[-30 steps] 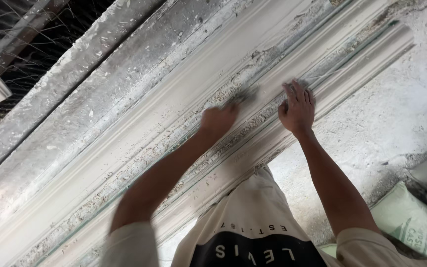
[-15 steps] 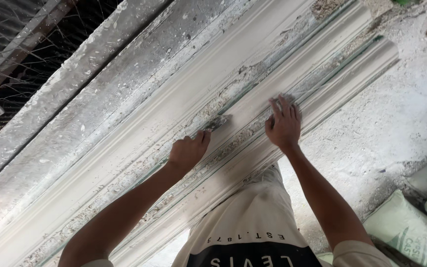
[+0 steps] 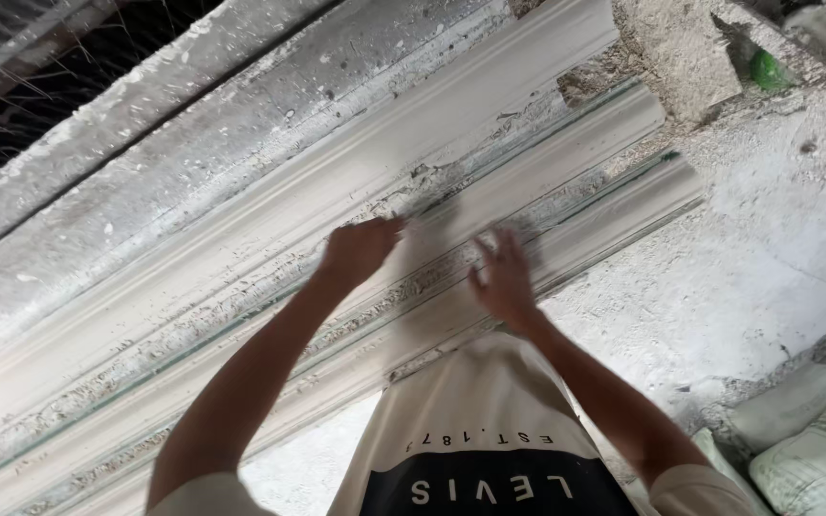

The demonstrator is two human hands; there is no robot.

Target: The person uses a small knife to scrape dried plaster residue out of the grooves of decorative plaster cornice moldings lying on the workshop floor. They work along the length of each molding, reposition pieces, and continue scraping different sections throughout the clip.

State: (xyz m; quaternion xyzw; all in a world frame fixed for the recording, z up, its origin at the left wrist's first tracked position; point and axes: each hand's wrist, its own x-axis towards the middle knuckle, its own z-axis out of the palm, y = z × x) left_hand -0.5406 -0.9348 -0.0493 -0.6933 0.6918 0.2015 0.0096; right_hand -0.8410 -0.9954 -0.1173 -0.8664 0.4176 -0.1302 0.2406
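At centre frame, the left hand is closed round a small grey rubbing pad, pressed on the middle groove of the long white plaster moulding. Half a second ago this hand sat lower, toward 7 o'clock along the same groove; it has since travelled toward 1 o'clock, so the stroke is running up the length. The right hand lies open, fingers spread, flat on the lower ridge; it too has slid slightly, trailing the pad. Both are motion-blurred.

Judgement: surface at 7 o'clock looks worked; the stretch toward 1 o'clock remains.

Edges: the moulding ends at 2 o'clock beside a rough plaster lump. Open floor lies at 3 o'clock; filled sacks crowd 4 o'clock. Ample free run along the moulding toward 8 o'clock.
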